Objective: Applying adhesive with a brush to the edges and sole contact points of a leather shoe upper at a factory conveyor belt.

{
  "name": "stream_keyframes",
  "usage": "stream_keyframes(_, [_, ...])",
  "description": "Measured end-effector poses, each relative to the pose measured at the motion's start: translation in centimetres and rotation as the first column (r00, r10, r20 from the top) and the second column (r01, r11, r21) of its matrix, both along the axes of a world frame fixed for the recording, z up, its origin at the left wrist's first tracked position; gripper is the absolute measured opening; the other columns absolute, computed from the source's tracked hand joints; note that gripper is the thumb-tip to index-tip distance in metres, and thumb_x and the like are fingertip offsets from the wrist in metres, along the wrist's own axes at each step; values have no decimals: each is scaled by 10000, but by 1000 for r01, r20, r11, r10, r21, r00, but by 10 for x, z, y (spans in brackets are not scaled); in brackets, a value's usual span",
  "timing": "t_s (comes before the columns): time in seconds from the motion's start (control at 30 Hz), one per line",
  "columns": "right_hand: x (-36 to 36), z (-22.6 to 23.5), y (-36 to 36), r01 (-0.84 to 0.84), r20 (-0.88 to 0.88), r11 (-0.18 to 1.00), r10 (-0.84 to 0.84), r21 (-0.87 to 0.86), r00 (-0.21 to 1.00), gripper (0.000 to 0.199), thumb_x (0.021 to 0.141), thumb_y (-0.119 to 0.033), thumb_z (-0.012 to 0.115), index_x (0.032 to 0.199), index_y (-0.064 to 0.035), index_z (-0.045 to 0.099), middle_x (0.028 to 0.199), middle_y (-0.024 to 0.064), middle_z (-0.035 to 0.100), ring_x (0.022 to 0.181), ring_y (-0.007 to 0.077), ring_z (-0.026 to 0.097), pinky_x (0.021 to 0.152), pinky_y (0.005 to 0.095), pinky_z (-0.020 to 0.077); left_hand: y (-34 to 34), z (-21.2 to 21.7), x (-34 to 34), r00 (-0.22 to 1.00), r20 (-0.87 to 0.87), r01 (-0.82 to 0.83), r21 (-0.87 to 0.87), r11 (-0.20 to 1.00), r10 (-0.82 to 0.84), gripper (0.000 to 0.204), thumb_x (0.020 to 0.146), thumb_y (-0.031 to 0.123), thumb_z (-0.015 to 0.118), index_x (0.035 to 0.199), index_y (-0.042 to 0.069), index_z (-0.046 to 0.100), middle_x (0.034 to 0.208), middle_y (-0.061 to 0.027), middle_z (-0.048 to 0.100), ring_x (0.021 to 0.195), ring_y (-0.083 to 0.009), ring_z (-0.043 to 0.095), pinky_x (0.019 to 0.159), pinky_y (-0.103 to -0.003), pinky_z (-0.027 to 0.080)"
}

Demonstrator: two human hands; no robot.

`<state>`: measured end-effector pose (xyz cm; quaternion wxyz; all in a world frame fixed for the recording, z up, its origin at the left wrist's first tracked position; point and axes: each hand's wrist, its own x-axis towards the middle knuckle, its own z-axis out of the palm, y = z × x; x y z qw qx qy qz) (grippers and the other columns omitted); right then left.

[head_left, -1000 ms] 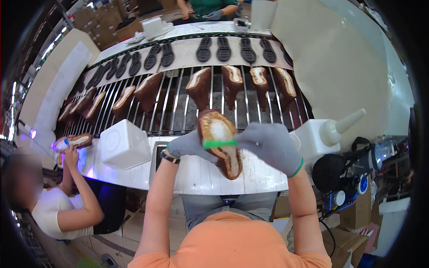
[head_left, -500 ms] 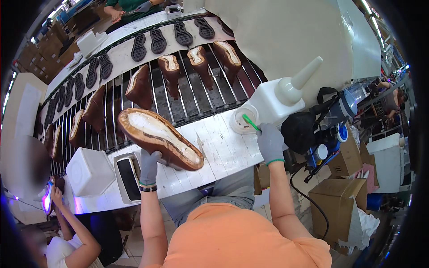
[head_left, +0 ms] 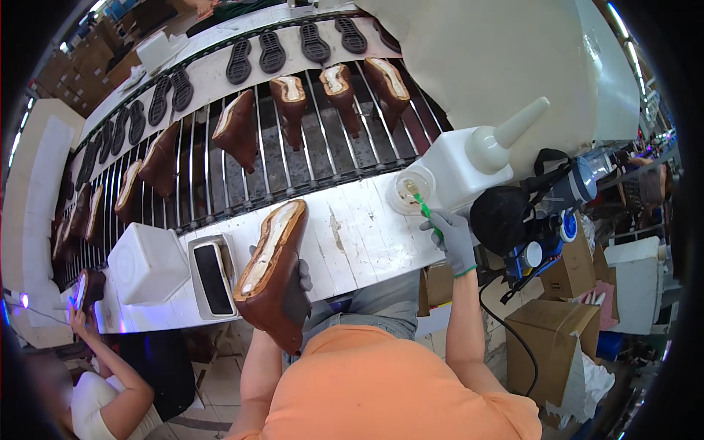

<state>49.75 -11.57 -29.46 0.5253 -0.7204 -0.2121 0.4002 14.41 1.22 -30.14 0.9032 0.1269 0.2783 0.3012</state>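
Brown leather shoe upper [head_left: 273, 275], sole side up with its pale bottom showing, sits at the lower centre of the frame, clamped in the gloved left hand [head_left: 301, 282], whose fingers wrap its far side. At centre right the gloved right hand [head_left: 455, 238] is closed around a green brush [head_left: 425, 209], the bristle end dipped into a small round glue cup [head_left: 411, 192] that stands on the white bench [head_left: 359, 235] just beside a white squeeze bottle [head_left: 469, 158].

To do this step well, I judge the brush should take only a modest load and be wiped on the cup's rim, so nothing drips across the bench, while the shoe stays level and steady.

Compared with half a second ago, the shoe has swung from lying flat across the bench to a steeper angle, closer to the body. The brush hand remains at the cup. Above, shoes ride the slatted conveyor [head_left: 293, 161]; a co-worker's hand [head_left: 77, 315] works at lower left.
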Motion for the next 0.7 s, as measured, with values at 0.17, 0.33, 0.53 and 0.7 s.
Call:
stream_keyframes(0.17, [-29, 38, 30, -74, -208, 966, 128, 247, 970, 272, 942, -133, 587, 1130, 46, 667, 746, 47, 653, 510, 27, 433, 446, 177, 283, 17, -10, 6, 974, 216, 44, 99, 994, -64, 750, 944, 683, 373, 1320, 45, 491, 1062, -169, 622, 890, -268, 625, 740, -384, 519])
stream_keyframes(0.33, [-60, 105, 61, -412, 132, 843, 391, 345, 911, 194, 830, -56, 670, 998, 2, 748, 760, 29, 646, 608, 48, 489, 514, 196, 346, 25, 7, 18, 990, 131, 36, 125, 991, -53, 723, 961, 586, 466, 1441, 49, 401, 1384, -130, 533, 1218, -245, 564, 1070, -378, 434])
stream_keyframes(0.53, [-78, 149, 61, -727, 337, 628, 645, 278, 686, 269, 747, 23, 749, 1012, -25, 759, 842, 76, 695, 734, 115, 614, 643, 245, 458, 27, 66, 27, 991, -83, -50, 522, 852, 109, 651, 983, 435, 526, 1437, 0, 358, 1369, -124, 525, 1224, -217, 543, 1060, -357, 427])
stream_keyframes(0.7, [-82, 147, 56, -758, 409, 603, 645, 246, 646, 268, 730, 21, 758, 995, -22, 758, 819, 75, 687, 717, 122, 621, 630, 254, 467, 32, 82, 26, 967, -204, 22, 661, 750, 151, 742, 951, 470, 572, 1449, -25, 331, 1352, -120, 516, 1220, -196, 520, 1038, -333, 416])
